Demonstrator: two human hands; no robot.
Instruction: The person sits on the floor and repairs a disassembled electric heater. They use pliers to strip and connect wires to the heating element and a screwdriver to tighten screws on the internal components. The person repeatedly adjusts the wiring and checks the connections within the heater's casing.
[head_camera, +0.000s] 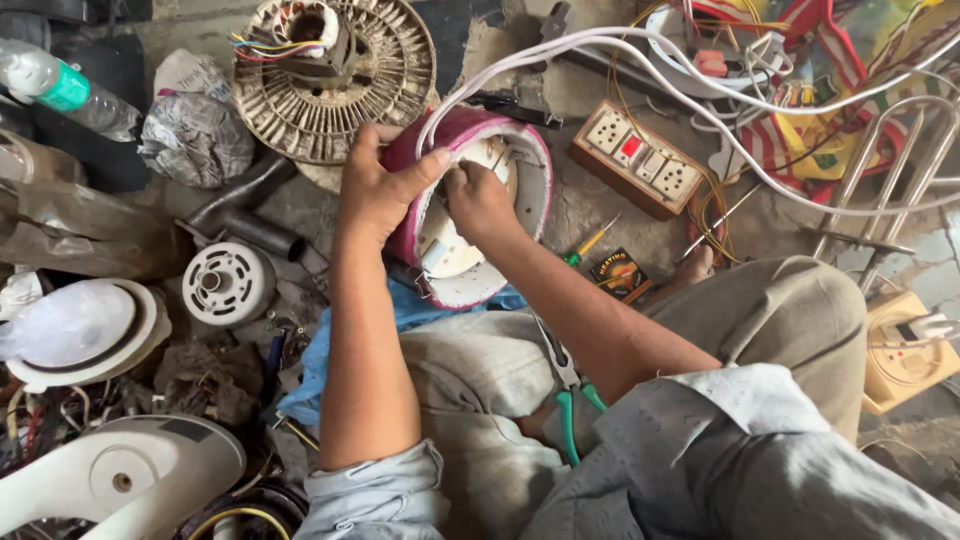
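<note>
Down on the floor (600, 215) sits a person with a round shell (470, 205) tipped up on the lap. It is pink on the outside and white on the inside. I cannot see the bottom of it, because the arms and a blue cloth (320, 365) cover that part. I also cannot tell what small bits are inside it; they are too tiny and the fingers hide them.

The left hand (385, 185) wraps around the pink wall, thumb over the rim, and holds it tight. The right hand (480, 200) reaches into the open middle of the shell. Its fingers are bent and pressed on something white in there, but I cannot tell if they are pinching anything.

White wires (700, 95) go up from the top of the shell and run off to the right. Where they end is cut off at the edge.

Just past the shell lies a dirty round fan part (335, 75) with colored wires in its middle. To the right is a brown switch box (640, 155) with sockets and a red button. A small screwdriver (590, 243) lies near the right wrist. Green-handled pliers (570, 395) rest on the lap, partly hidden under the right arm. A plastic bottle (60, 90) lies far off to the left, half cut off.
</note>
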